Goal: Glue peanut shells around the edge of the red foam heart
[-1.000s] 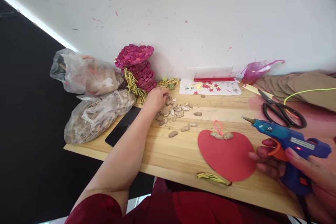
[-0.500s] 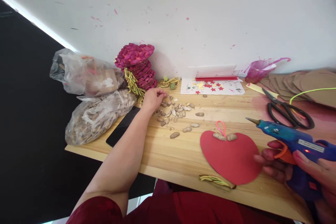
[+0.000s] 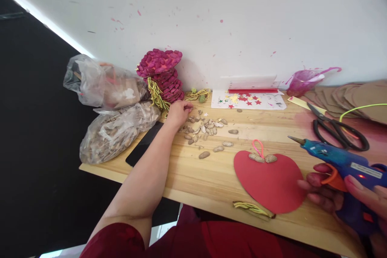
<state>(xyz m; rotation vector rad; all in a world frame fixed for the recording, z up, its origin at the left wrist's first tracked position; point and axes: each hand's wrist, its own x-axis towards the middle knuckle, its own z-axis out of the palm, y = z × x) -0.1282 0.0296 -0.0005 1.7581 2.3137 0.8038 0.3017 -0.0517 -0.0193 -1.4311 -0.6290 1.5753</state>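
My left hand (image 3: 179, 113) reaches to the far side of a loose pile of peanuts (image 3: 203, 128), its fingers curled together low over the table. What they pinch, if anything, is hidden. At the right, my right hand (image 3: 328, 189) grips a blue glue gun (image 3: 341, 161) with an orange trigger and a lit red light. The gun's nozzle points left, above a red heart-shaped card (image 3: 269, 183). Two peanuts lie side by side at the card's top notch, by a pink cord loop (image 3: 258, 148). My right fingertips are close to the card's right edge.
Plastic bags (image 3: 117, 133) and a dark phone (image 3: 143, 145) lie left. Behind stands a stack of magenta peanut-covered pieces (image 3: 160, 70). Paper with stars (image 3: 248, 100), black scissors (image 3: 338, 129), a pink-stained cup (image 3: 302, 82) and brown cardboard (image 3: 359, 98) are beyond. Yellow-green strands (image 3: 252, 209) lie near the front edge.
The view has shifted slightly, so the table things sit a little farther right. My left hand stays by the peanuts, its fingers slightly more curled. The glue gun remains in my right hand.
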